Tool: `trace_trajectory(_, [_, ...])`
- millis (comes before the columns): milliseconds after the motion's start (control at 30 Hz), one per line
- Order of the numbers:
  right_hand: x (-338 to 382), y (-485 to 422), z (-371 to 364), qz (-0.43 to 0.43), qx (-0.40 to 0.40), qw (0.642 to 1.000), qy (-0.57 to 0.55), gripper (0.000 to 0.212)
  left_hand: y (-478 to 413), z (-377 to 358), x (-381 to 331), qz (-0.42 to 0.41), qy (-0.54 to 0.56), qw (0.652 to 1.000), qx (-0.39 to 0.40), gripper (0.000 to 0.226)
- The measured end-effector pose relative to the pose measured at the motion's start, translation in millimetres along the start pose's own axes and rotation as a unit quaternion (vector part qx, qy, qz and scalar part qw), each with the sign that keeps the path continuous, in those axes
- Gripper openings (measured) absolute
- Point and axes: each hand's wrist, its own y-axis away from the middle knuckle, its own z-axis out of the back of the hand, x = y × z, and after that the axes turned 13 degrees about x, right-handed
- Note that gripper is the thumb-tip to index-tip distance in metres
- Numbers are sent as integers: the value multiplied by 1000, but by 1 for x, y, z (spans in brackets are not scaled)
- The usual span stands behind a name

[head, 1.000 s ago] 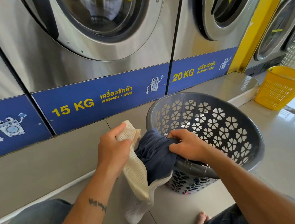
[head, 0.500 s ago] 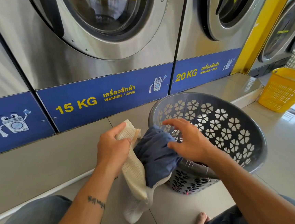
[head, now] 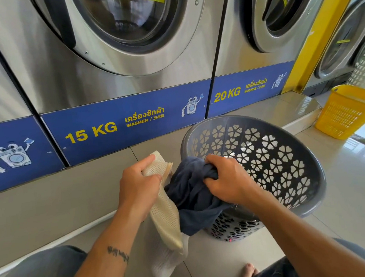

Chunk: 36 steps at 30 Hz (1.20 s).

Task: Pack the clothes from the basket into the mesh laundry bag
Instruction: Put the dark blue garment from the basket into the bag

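Left hand [head: 137,186]: closed on the mesh bag [head: 165,215].
Right hand [head: 229,182]: closed on the navy cloth [head: 193,199], beside the basket [head: 314,193].

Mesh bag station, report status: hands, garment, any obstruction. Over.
Left hand gripping mesh laundry bag at its mouth. Right hand clutching navy garment, partly in bag. Grey basket alongside, nothing blocking.

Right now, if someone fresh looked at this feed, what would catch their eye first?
Front and centre, the left hand holds the cream mesh laundry bag by its mouth while the right hand bunches a dark blue garment against it, over the rim of the grey cut-out basket. Behind runs a wall of steel washers with blue 15 KG and 20 KG bands; a yellow basket sits far right.
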Motion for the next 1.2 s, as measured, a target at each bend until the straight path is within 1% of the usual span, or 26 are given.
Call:
trace_trajectory(67, [20,4,2,48,-76,995,47,11,-1,0,0,2,7,1000,0,57])
trace_trajectory(100, [29,5,1,62,-96,992,59,13,-1,1,0,3,13,1000,-2,57])
trace_trajectory(133, [37,6,1,64,-88,992,67,16,-3,2,0,5,22,1000,-6,58])
trace_trajectory(167, [43,7,-2,57,-50,995,68,22,-4,4,0,6,32,999,-11,58])
trace_trajectory(200, [47,8,-4,49,14,997,57,31,-4,6,1,8,40,999,-16,59])
trace_trajectory(233, [48,10,-7,43,89,995,16,41,-5,8,1,10,43,999,-22,59])
trace_trajectory(267, [48,12,-8,45,142,988,-41,49,-4,10,1,13,40,999,-26,59])
trace_trajectory(300, [46,13,-9,52,150,984,-77,51,-3,11,1,16,36,999,-25,58])
trace_trajectory(333, [41,12,-8,62,122,987,-80,49,-2,11,2,16,30,999,-22,58])
trace_trajectory(367, [34,11,-8,61,82,994,-49,50,-2,11,3,15,25,999,-19,58])
trace_trajectory(400, [27,8,-7,49,52,997,1,55,-2,10,4,14,22,1000,-17,58])
trace_trajectory(433, [19,5,-7,21,51,997,57,63,-2,9,4,15,22,1000,-16,58])
trace_trajectory(467, [12,4,-6,-15,73,993,96,74,-2,9,4,17,24,999,-16,58])
trace_trajectory(500, [6,3,-7,-51,112,988,97,82,-2,8,4,19,24,999,-16,58])
trace_trajectory(533, [0,3,-8,-72,150,984,65,86,-2,8,3,20,22,999,-15,58])
trace_trajectory(567, [-5,3,-9,-73,172,982,15,83,-2,8,3,20,19,1000,-13,58])
trace_trajectory(600, [-9,3,-11,-58,175,983,-27,75,-2,7,3,19,18,1000,-12,58])
trace_trajectory(633, [-10,3,-12,-43,157,986,-38,64,-3,7,3,18,18,1000,-11,58])
trace_trajectory(733, [-6,3,-9,-17,78,996,33,35,-4,8,4,13,16,1000,-9,59])
trace_trajectory(800, [4,6,-7,0,34,995,92,23,-4,7,6,10,8,1000,-3,59])
trace_trajectory(900, [28,11,-10,30,-10,988,154,26,-2,3,9,19,6,1000,10,61])
trace_trajectory(967, [43,11,-19,52,-11,978,204,30,-1,1,15,30,18,999,15,61])
trace_trajectory(1067, [59,11,-36,67,30,957,279,35,4,-1,29,58,23,998,11,60])
trace_trajectory(1200, [75,10,-58,85,100,936,326,38,14,8,53,107,-3,994,5,53])
